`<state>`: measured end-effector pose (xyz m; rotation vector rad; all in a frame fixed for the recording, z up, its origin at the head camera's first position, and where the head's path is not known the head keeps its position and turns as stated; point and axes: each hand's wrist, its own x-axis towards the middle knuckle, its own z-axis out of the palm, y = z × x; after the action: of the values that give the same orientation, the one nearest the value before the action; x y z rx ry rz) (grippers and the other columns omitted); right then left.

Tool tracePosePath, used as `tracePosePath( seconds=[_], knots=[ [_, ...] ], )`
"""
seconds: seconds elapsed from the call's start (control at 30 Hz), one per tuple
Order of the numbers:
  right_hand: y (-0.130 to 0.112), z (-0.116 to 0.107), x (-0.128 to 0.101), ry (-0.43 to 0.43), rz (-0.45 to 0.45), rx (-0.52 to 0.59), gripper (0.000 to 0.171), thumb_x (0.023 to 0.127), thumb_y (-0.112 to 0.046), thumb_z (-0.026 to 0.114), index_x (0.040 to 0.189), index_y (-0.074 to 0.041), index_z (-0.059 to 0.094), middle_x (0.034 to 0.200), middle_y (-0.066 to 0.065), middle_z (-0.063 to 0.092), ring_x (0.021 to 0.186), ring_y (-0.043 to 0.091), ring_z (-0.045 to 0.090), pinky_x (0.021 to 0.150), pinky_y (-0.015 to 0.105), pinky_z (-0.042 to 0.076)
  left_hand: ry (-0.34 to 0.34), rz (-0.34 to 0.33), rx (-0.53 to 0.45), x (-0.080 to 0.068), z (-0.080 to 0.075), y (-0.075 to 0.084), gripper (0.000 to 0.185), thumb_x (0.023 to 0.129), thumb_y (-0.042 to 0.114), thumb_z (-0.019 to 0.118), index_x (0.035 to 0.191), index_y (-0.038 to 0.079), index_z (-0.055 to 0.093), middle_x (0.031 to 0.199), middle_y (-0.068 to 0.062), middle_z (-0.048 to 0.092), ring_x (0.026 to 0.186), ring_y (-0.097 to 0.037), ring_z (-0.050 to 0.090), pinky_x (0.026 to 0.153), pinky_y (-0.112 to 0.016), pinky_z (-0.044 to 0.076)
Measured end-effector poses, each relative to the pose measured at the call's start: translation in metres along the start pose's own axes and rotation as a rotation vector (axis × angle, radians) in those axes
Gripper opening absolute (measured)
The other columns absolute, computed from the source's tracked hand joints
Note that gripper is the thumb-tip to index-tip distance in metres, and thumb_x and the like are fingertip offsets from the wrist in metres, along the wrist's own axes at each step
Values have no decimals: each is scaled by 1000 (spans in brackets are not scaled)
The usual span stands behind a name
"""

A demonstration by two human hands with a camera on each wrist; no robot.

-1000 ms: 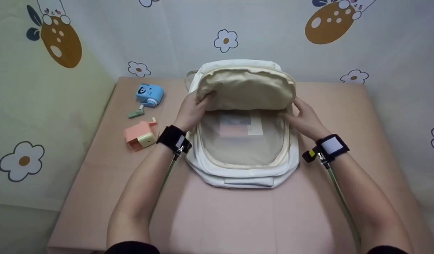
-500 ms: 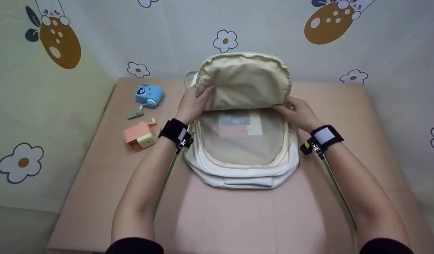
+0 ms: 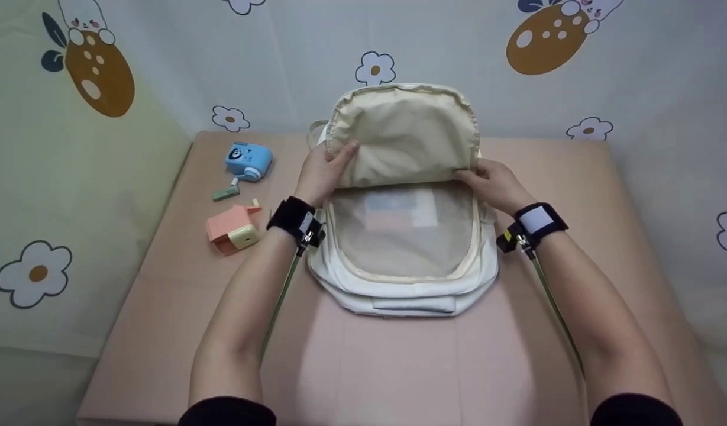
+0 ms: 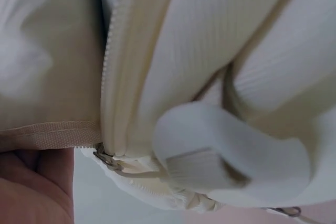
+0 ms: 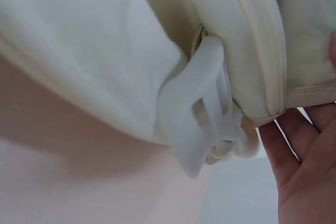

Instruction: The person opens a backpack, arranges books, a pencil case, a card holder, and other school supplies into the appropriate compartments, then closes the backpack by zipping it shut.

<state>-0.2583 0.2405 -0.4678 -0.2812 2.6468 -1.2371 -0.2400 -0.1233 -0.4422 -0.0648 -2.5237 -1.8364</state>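
Note:
A white backpack (image 3: 398,293) lies flat on the pink table (image 3: 398,367), unzipped, its cream-lined front flap (image 3: 401,133) lifted upright. My left hand (image 3: 325,168) grips the flap's left edge, thumb on the lining. My right hand (image 3: 487,183) grips the flap's lower right edge. Inside, a mesh pocket (image 3: 398,236) covers a book with a blue and pink cover (image 3: 393,210). The left wrist view shows the zipper edge (image 4: 113,77), a white strap (image 4: 226,150) and my fingers (image 4: 37,192). In the right wrist view are the bag's side (image 5: 105,51), a strap (image 5: 194,114) and my fingers (image 5: 299,177).
Left of the bag on the table lie a blue sharpener-like gadget (image 3: 249,160), a small green piece (image 3: 225,193) and a pink-and-yellow gadget (image 3: 232,229). Patterned cloth walls (image 3: 91,77) close in the back and sides.
Both hands have raised the flap higher and further back, from folded over the opening to standing upright. The right hand slid up and inward along the flap's edge.

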Motion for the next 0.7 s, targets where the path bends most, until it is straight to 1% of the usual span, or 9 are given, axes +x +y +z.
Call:
tracePosePath(
  seconds=[0.1,0.13,0.17,0.33,0.37,0.47,0.57,0.63,0.7],
  knots=[
    [-1,1,2,8,16,-15,68,93,-67,60,131,-11,66,133,15,64,122,31,58,105,49,43,-11,-1,-50,-3,-1,-2,60,93,61,64,132,14,63,118,-1,69,108,-14,63,98,-35,48],
    [-2,1,2,10,20,-19,68,93,-68,60,130,-11,67,132,15,64,122,31,58,104,49,43,-18,-3,-65,-5,-2,-2,60,93,60,66,130,13,64,114,-2,68,104,-15,63,96,-37,48],
    [-2,1,2,15,24,-19,68,93,-68,59,129,-11,67,132,15,64,121,30,58,103,49,43,-22,-1,-75,-6,-3,-2,59,92,60,67,130,13,64,115,-1,68,105,-14,62,96,-36,48],
    [-5,-1,3,31,35,-20,64,94,-68,57,120,-11,69,127,12,66,114,27,59,95,44,43,-50,46,-74,-14,-6,-1,56,92,53,72,129,11,64,117,-2,67,107,-16,62,96,-36,48],
    [-5,-1,3,32,37,-22,64,94,-68,57,118,-10,69,125,12,66,111,26,58,93,43,43,-59,59,-72,-16,-6,-1,57,92,52,72,132,13,63,124,-1,67,114,-14,61,99,-34,47],
    [-6,-2,4,30,36,-36,65,94,-69,56,116,-9,68,123,12,66,108,27,58,91,44,42,-90,92,-62,-21,-11,-2,58,92,50,73,136,14,61,133,-1,64,122,-14,59,104,-33,46],
    [-7,-3,5,19,29,-45,68,95,-69,55,124,-9,67,129,13,64,116,29,57,98,46,43,-118,116,-37,-27,-21,-5,62,92,49,74,140,14,57,136,-3,62,126,-15,57,107,-34,44],
    [-7,-4,7,11,25,-49,70,95,-69,55,129,-10,66,134,14,63,123,30,56,104,49,41,-131,124,12,-34,-32,-8,67,91,51,74,143,14,54,139,-4,61,130,-17,54,110,-37,42],
    [-8,-4,8,8,23,-48,70,94,-69,55,131,-10,65,136,15,62,126,31,55,107,51,40,-133,122,90,-43,-47,-12,73,90,55,74,147,15,50,142,-3,58,135,-17,50,113,-40,38]
  ],
)
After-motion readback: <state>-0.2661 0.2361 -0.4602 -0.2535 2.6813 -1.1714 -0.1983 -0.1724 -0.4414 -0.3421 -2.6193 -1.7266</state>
